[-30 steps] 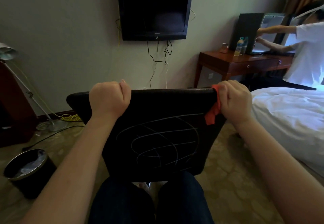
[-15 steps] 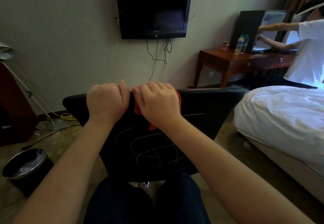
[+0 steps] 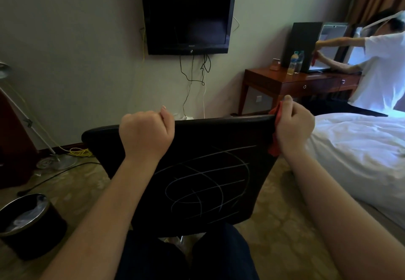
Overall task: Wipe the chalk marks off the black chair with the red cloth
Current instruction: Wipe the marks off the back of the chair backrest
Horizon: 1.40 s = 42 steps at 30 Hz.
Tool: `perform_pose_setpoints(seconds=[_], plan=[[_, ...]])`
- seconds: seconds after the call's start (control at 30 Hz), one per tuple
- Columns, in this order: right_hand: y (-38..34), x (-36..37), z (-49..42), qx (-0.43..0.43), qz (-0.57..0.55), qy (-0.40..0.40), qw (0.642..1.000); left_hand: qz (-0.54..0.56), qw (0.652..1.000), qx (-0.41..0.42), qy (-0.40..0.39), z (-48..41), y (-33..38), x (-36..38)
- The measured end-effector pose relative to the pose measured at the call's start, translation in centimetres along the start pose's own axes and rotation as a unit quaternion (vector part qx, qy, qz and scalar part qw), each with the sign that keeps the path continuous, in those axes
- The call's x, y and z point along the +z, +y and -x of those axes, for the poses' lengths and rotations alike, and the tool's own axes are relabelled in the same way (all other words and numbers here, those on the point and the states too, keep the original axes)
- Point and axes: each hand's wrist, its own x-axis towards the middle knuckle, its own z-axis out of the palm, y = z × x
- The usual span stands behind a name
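A hotel room, seen from above the wiper's own knees. At far left stands one lined waste bin (image 3: 26, 225). The left hand (image 3: 146, 135) is clenched over the top edge of the one black chair (image 3: 197, 139), whose backrest faces the camera and tilts away, apparently to steady it. One television (image 3: 188, 17) hangs on the wall behind.

The chalk marks (image 3: 206, 183) form a single cluster across the middle and lower right of the backrest: looping ovals crossed by long strokes, too tangled to count line by line, and all of them look intact. The one red cloth (image 3: 275, 149) is bunched at the right end of the top edge, grasped in the right hand (image 3: 293, 126), with a corner showing above the fingers and another below.

By this view the wiping proper has not begun; the cloth sits above and to the right of the scribbles. The next move probably calls for bringing it down onto the marks and rubbing with pressure while the other hand braces the chair.

Further right, two bottles (image 3: 293, 63) stand on one desk (image 3: 285, 82), beside one bed (image 3: 350, 148) and a second person (image 3: 381, 71).
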Motion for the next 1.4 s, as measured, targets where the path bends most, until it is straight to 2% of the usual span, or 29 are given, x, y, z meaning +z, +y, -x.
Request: perform_pose_setpoints(seconds=[0.07,0.13,0.23,0.3,0.43,0.5,0.63,0.73,0.8,0.93,1.03,1.13,1.27,1.33,1.4], plan=[[-3.8,0.9,2.2,-0.085,0.05,-0.013,0.995,-0.006,1.0,-0.004,-0.002,-0.2,0.2,0.2],[-8.4,3.0,5.7,-0.183,0.053,-0.048,0.981,-0.016,1.0,-0.003,0.002,-0.3,0.5,0.2],[-13.8,5.9,9.3,-0.246,0.024,-0.069,0.966,-0.044,0.999,-0.01,-0.012,-0.4,0.5,0.0],[-14.2,6.5,9.1,-0.276,0.015,-0.068,0.959,-0.041,0.999,0.01,-0.026,-0.7,-0.2,-0.2],[-11.9,4.7,7.8,-0.382,0.032,-0.142,0.913,0.004,0.994,0.081,-0.068,-0.6,-2.9,-1.4],[-9.6,3.6,6.2,-0.361,0.06,-0.131,0.921,0.012,0.995,0.045,-0.09,-0.4,-4.7,-2.6],[-5.8,2.6,4.1,-0.257,0.101,-0.076,0.958,0.049,0.991,-0.054,-0.108,0.5,-7.3,-3.4],[-7.5,3.2,5.0,-0.206,0.088,-0.05,0.973,0.066,0.992,-0.074,-0.082,0.8,-6.5,-2.9],[-10.3,4.5,6.3,-0.223,0.104,-0.058,0.967,0.066,0.992,-0.081,-0.078,0.9,-6.1,-2.5],[-17.0,9.2,10.5,-0.321,0.155,-0.103,0.929,0.045,0.991,-0.096,-0.087,1.2,-6.5,-2.2],[-20.3,11.2,12.4,-0.338,0.153,-0.105,0.923,0.038,0.987,-0.114,-0.111,1.5,-7.5,-2.3],[-19.3,10.5,12.0,-0.379,0.086,-0.117,0.914,0.056,0.988,-0.085,-0.115,1.4,-8.5,-3.0],[-15.1,7.5,9.4,-0.381,0.047,-0.116,0.916,0.157,0.972,-0.128,-0.121,1.9,-9.0,-3.6],[-12.0,5.5,7.4,-0.346,0.069,-0.114,0.929,0.231,0.946,-0.189,-0.123,2.5,-9.0,-3.7],[-9.9,4.0,6.3,-0.309,0.084,-0.105,0.942,0.297,0.907,-0.264,-0.139,3.5,-8.5,-3.6]])
